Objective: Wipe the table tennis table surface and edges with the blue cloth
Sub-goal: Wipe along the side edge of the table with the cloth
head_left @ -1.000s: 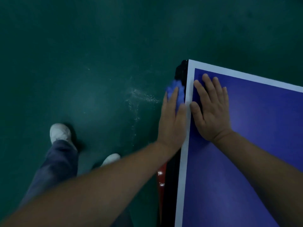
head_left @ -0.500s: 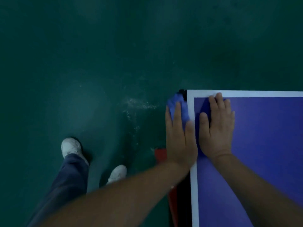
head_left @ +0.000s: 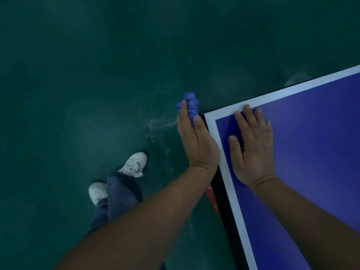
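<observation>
- The person's white shoes (head_left: pixel 134 162) stood on the green floor (head_left: pixel 78 75) well clear of the table's left edge, and that stance probably left room to step round the corner.
- The left hand (head_left: pixel 196 141) lay palm-in along the left side edge, its fingers stretched out rather than clenched. It pressed the bunched blue cloth (head_left: pixel 190 104) just beside the far-left corner.
- Most of the cloth stuck out past the fingertips and beyond the corner, so little of it seemed to bear on the edge. Flattening it under the palm would likely wipe more with each pass.
- The stroke looked to be at the corner, so the next move probably called for turning the wrist to carry the cloth round onto the far edge without lifting off.
- The right hand (head_left: pixel 253 149) rested flat and released on the table tennis table (head_left: pixel 311 162) near the far-left corner, holding nothing. It served well as a brace, though it covered a patch that may need wiping.
</observation>
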{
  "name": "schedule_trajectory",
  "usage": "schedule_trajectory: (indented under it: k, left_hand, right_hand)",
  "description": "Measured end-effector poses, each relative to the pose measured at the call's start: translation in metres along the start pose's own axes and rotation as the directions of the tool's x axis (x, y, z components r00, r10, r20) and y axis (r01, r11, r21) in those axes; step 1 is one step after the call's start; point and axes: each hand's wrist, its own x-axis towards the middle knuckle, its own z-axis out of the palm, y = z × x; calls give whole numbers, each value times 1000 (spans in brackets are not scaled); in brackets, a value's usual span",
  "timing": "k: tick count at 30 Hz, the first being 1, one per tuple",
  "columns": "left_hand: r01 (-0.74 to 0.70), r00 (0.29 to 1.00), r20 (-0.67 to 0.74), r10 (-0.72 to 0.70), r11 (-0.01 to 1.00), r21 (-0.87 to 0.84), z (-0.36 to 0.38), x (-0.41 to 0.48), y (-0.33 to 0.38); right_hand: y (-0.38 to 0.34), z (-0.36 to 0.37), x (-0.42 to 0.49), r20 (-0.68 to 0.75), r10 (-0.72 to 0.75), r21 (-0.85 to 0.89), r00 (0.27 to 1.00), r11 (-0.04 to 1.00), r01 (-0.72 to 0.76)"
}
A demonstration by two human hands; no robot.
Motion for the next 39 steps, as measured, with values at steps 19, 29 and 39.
schedule_trajectory:
  k: [19, 29, 39]
  left_hand:
    - [-60, 570, 737, -363, 876, 478, 4, 121, 63]
    - [-221, 22, 847, -531, 824, 522, -13, 142, 67]
    - [-441, 34, 856, -516, 761, 476, 144, 122, 28]
  right_hand:
    - [-4, 2, -1, -89, 208, 42, 974, 978, -205]
    - [-1, -9, 27, -102, 638, 31, 763, 769, -638]
    - [17, -6, 39, -89, 705, -20, 703, 705, -709]
